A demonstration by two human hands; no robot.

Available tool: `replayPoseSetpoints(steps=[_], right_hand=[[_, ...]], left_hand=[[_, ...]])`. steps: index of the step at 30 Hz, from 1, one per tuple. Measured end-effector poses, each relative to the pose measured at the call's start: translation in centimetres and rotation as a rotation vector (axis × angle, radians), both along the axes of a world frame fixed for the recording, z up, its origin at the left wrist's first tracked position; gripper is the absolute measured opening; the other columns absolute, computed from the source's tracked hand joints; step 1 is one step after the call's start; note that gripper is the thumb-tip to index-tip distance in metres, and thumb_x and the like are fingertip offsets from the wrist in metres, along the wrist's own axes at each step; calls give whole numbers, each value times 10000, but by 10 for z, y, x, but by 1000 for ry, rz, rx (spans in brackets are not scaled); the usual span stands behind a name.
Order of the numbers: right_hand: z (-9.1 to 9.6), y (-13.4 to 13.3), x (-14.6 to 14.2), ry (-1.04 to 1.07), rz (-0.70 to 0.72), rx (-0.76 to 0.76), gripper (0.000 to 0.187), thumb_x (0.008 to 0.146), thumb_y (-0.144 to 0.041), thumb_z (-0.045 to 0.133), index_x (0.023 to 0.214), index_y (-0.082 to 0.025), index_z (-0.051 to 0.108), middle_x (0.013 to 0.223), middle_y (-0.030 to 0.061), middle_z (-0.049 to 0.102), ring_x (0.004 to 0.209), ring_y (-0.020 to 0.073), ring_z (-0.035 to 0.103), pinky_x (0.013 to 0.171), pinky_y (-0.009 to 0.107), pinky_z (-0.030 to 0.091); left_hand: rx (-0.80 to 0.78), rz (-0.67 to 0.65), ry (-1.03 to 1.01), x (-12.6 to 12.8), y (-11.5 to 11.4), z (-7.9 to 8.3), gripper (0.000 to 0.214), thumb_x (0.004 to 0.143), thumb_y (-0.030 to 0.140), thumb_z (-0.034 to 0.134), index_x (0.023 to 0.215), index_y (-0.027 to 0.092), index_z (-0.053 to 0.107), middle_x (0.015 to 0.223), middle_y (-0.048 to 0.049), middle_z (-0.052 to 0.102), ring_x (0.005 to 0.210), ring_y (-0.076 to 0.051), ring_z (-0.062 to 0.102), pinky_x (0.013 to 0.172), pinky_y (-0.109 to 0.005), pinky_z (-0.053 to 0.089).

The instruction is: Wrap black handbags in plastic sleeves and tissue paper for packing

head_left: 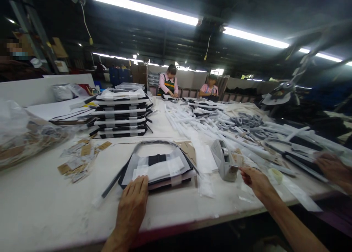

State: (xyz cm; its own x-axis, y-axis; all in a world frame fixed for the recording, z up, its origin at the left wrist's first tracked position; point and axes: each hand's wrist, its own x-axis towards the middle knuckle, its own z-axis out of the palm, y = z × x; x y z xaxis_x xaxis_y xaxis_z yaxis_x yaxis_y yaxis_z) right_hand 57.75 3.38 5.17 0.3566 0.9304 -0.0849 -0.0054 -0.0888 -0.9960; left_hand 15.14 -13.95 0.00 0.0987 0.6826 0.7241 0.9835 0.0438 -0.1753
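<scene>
A black handbag (158, 157) with white and translucent wrapping lies in front of me, its wrapped handle arching away. My left hand (134, 197) rests on its near left edge, fingers stretched out and lying flat on the wrapping. To the right of the bag stands a grey tape dispenser (224, 162). At the dispenser's cutting end my right hand (255, 180) is closed in a pinch on the tape end, of which very little shows. A strip of white wrapping (203, 156) lies between bag and dispenser.
Wrapped bags form a stack (122, 114) at back left. Small packets with brown tags (82, 158) lie nearer, beside a large plastic bag (30, 138). A tape roll (275, 175) and another person's hand (334, 169) are at right. Two people (168, 83) work across the table.
</scene>
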Motion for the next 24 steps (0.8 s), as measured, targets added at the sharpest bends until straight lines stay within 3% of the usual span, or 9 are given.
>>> replayPoseSetpoints(steps=[4, 8, 11, 14, 16, 18, 21, 24], right_hand=[[-22, -11, 0, 219, -24, -136, 232, 488, -228, 820, 630, -154, 651, 509, -5, 588, 416, 76, 495, 379, 169, 413], [-35, -8, -1, 236, -17, -199, 186, 503, -184, 794, 585, -167, 627, 496, -13, 569, 412, 73, 477, 383, 169, 423], [-43, -11, 8, 140, -5, -272, 207, 482, -185, 812, 537, -162, 614, 490, 5, 573, 412, 85, 473, 368, 178, 411], [-43, -19, 21, -87, 58, -342, 241, 471, -276, 843, 548, -154, 650, 518, 24, 587, 449, 111, 488, 391, 210, 428], [-32, -21, 18, -209, 211, -276, 308, 496, -403, 846, 617, -161, 699, 567, 24, 597, 520, 133, 516, 456, 230, 463], [-9, -21, -4, -306, 448, -185, 381, 550, -528, 814, 670, -180, 715, 593, 15, 584, 567, 147, 515, 502, 245, 468], [39, -21, -77, -532, 838, -133, 396, 700, -571, 731, 637, -187, 657, 620, 18, 579, 589, 149, 504, 541, 253, 443], [83, -24, -170, -589, 1169, -65, 424, 759, -582, 678, 622, -186, 617, 603, 23, 577, 612, 154, 514, 615, 268, 442]], left_hand=[[-12, -6, 0, 0, 0, 0, 354, 918, 61, 426, 1214, 84, 618, 1183, -151, 681, 1081, -272, 629, 975, -426, 439], [-47, -21, -32, 0, 0, 2, 347, 936, 85, 429, 1234, 79, 607, 1195, -155, 678, 1112, -274, 623, 1032, -478, 398], [-85, -8, -102, 3, -1, 1, 346, 941, 100, 445, 1251, 82, 599, 1199, -152, 678, 1136, -275, 617, 1107, -537, 318], [-117, 26, -167, 8, -2, 0, 360, 925, 80, 470, 1264, 78, 590, 1223, -153, 667, 1176, -270, 597, 1145, -534, 279], [-135, 43, -197, 11, -3, -1, 377, 919, 71, 474, 1282, 83, 577, 1245, -146, 657, 1206, -260, 577, 1165, -519, 264], [-153, 56, -217, 12, -3, -2, 387, 922, 72, 466, 1295, 92, 565, 1258, -135, 651, 1228, -248, 560, 1183, -509, 248], [-181, 73, -230, 14, -4, -2, 388, 933, 84, 440, 1304, 103, 553, 1283, -128, 634, 1252, -237, 540, 1193, -505, 248], [-197, 83, -235, 15, -4, -1, 389, 943, 89, 412, 1312, 98, 536, 1291, -128, 624, 1254, -232, 539, 1185, -511, 268]])
